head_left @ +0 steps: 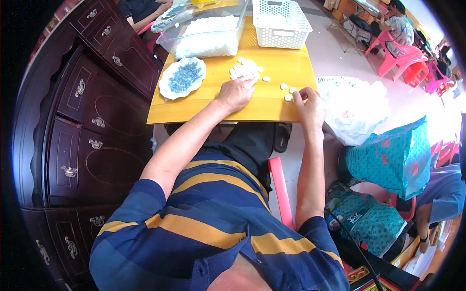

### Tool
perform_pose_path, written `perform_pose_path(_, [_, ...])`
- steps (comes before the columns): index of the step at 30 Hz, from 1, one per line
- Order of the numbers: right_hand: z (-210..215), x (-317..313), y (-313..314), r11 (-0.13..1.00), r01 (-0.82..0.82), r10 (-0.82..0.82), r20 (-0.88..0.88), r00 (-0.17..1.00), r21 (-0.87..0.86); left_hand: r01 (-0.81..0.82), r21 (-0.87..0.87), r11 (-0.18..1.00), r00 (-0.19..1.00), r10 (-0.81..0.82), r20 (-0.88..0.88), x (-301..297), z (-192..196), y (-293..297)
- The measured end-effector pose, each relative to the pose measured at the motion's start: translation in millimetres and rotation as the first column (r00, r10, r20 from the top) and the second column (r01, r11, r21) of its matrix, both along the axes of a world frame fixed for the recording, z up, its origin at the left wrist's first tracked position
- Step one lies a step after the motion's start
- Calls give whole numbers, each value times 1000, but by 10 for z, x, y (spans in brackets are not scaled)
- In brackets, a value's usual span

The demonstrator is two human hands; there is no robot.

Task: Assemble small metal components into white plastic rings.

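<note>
A loose pile of small white round pieces (245, 68) lies in the middle of the yellow wooden table (218, 106). My left hand (237, 94) rests at the pile's near edge, fingers stretched over the closest pieces. Toward the right edge, a few separate white pieces (284, 87) lie on the wood. My right hand (311, 107) is beside them, thumb and fingertips drawn together in a pinch; what is between them is too small to make out. Left of the pile stands a white scalloped dish (165, 87) holding many small blue-grey translucent parts (184, 77).
A clear plastic bin (165, 42) full of white pieces and a white perforated basket (281, 40) stand at the table's far side. On the right are a white plastic bag (357, 109) and teal bags (388, 155). A dark wooden cabinet (111, 111) is on the left. Other people sit farther off.
</note>
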State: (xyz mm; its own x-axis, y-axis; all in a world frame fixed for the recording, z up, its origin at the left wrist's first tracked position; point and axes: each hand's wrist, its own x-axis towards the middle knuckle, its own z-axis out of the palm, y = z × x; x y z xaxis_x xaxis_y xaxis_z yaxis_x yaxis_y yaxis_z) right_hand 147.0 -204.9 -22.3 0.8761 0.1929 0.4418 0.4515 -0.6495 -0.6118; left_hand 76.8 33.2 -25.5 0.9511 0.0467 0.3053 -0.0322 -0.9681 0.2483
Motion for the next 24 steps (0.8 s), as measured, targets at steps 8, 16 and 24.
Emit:
perform_pose_path(8, [183,-97,520,978,-205,204,61,977,23,64,49,997,994,-68,80,-371,30,-68])
perform_pose_path(16, [2,204,1034,969,-233,241,106,965,-85,185,59,981,959,-193,210,-948,82,-27])
perform_pose_path(24, [-62,8,1583,913,-363,397,194,897,-188,273,49,961,885,-271,380,-1069,-133,109])
